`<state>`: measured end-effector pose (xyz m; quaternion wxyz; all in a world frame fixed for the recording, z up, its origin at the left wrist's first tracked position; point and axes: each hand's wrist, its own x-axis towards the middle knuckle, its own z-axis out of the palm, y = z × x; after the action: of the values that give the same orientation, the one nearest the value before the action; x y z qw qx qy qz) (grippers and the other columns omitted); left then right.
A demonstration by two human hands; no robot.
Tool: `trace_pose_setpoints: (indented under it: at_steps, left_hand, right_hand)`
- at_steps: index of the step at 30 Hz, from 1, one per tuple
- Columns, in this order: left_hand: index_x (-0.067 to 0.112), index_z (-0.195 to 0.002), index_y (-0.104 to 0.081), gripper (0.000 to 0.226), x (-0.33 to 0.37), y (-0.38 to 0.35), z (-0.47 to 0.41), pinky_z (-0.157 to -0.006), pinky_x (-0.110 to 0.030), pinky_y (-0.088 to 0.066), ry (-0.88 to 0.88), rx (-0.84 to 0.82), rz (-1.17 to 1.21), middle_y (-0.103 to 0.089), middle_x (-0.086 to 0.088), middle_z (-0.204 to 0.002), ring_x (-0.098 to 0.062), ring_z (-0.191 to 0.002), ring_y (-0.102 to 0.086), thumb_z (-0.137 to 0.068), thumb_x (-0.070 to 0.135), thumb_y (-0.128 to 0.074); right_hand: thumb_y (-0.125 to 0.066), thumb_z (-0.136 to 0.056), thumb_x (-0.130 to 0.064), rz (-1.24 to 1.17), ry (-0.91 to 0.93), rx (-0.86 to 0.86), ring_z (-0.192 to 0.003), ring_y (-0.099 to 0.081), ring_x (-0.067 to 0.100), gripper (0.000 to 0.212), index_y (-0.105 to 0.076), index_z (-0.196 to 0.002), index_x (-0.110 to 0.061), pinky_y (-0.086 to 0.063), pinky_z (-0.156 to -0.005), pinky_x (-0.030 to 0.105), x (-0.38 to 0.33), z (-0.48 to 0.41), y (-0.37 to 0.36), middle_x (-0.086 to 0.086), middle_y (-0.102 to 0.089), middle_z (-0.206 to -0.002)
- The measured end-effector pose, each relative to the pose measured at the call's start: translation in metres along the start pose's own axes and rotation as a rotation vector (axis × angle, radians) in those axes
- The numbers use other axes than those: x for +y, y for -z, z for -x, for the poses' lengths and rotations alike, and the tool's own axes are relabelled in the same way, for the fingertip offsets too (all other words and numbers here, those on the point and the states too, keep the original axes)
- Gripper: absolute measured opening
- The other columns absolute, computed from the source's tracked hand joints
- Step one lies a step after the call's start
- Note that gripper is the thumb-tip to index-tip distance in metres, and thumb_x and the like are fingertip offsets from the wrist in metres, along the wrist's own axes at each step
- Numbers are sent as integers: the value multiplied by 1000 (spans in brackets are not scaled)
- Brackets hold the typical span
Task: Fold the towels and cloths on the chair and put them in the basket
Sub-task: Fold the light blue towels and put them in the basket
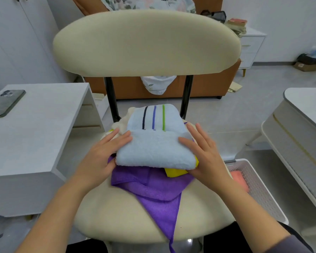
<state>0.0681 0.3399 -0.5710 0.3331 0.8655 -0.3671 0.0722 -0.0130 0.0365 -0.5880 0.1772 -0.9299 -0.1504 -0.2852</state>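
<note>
One folded blue towel [157,148] with three stripes lies on the chair [117,216], on top of one purple cloth [159,190], one yellow cloth [173,172] and one cream cloth [120,125]. Two hands flank it: the left hand [102,152] and right hand [204,154] press its sides with straight fingers, grip wide. One basket [259,189] beside the chair holds one pink cloth [240,178]. One phone [5,103] lies on the table [44,125].

A folded light blue striped towel [155,152] is lying on the cream chair [126,216], resting on a purple cloth [159,194] that is drooping over the seat's front edge. A yellow cloth [173,172] is peeking out beneath the towel. A white basket [261,194] is sitting beside the chair, holding a pink towel [239,177].
</note>
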Motion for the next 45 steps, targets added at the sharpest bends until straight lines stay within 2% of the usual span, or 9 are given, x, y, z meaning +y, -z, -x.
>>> trace_pose_setpoints:
  at_steps: [4, 12, 20, 23, 30, 35, 39, 42, 45]
  left_hand:
    - [43, -128, -50, 62, 7, 0, -2, -110, -19, -27, 99, 50, 186, -39, 36, -138, 6, -138, -23, -87, -3, -48]
    - [35, -136, -40, 67, 1, -9, -14, -108, -33, -32, 13, 51, -20, -35, 23, -146, -3, -143, -19, -76, 13, -58]
    - [43, -115, -60, 56, 16, -1, -27, -108, -20, -33, 186, 134, 374, -53, 24, -132, 1, -135, -34, -74, 10, -77]
    - [34, -116, -64, 57, 27, 0, -32, -103, -13, -36, 286, 158, 441, -52, 16, -133, 1, -129, -41, -73, -2, -74]
    - [47, -91, -61, 49, 28, -1, -51, -46, -13, -42, 570, 154, 406, -66, 3, -76, 4, -47, -52, -84, -1, -57]
    - [52, -96, -58, 57, 29, 1, -50, -52, -10, -46, 469, 107, 319, -59, 25, -84, 15, -61, -55, -81, -3, -57]
    - [59, -94, -53, 45, 29, 6, -65, -67, 3, -38, 448, 29, 241, -52, 31, -90, -8, -90, -60, -76, 19, -61]
    - [39, -108, -58, 44, 38, 24, -74, -83, -3, -42, 330, 127, 295, -60, 24, -102, 3, -98, -59, -81, 7, -70]
    - [31, -116, -59, 41, 55, 44, -88, -84, -4, -37, 234, 147, 210, -57, 19, -113, 11, -98, -52, -87, 2, -61]
  right_hand:
    - [-56, -85, -20, -17, 42, 36, -141, -28, 30, 37, -52, -122, -22, -30, -106, 42, 8, -15, -7, 3, -36, -149]
    - [-61, -84, -20, -314, -8, 46, -136, -39, 20, 35, -65, -117, -11, -33, -108, 34, 5, -25, -6, 1, -55, -133]
    - [-73, -81, -17, -612, -239, -345, -136, -34, -2, 51, -56, -128, -26, -29, -106, 11, 15, -32, 25, -12, -50, -139]
    - [-72, -82, -21, -657, -297, -296, -130, -40, -5, 51, -56, -131, -20, -31, -103, 8, 11, -39, 28, -13, -52, -137]
    - [-57, -83, -19, -748, -349, -295, -127, -45, -2, 50, -54, -133, -20, -36, -105, 17, 4, -46, 23, -13, -54, -135]
    - [-61, -82, -31, -506, -198, -117, -129, -45, 8, 39, -61, -118, -17, -34, -110, 25, 9, -43, 1, -8, -56, -129]
    - [-58, -83, -34, -469, -206, -118, -129, -44, 11, 35, -62, -116, -25, -36, -105, 19, 12, -53, 8, -21, -53, -125]
    - [-52, -88, -31, -389, -216, -117, -128, -43, 16, 40, -62, -120, -10, -33, -103, 13, 11, -79, 23, -4, -57, -126]
    - [-51, -92, -6, -395, -301, -103, -128, -42, 25, 41, -36, -130, -5, -32, -106, 23, 2, -105, 51, 12, -51, -128]
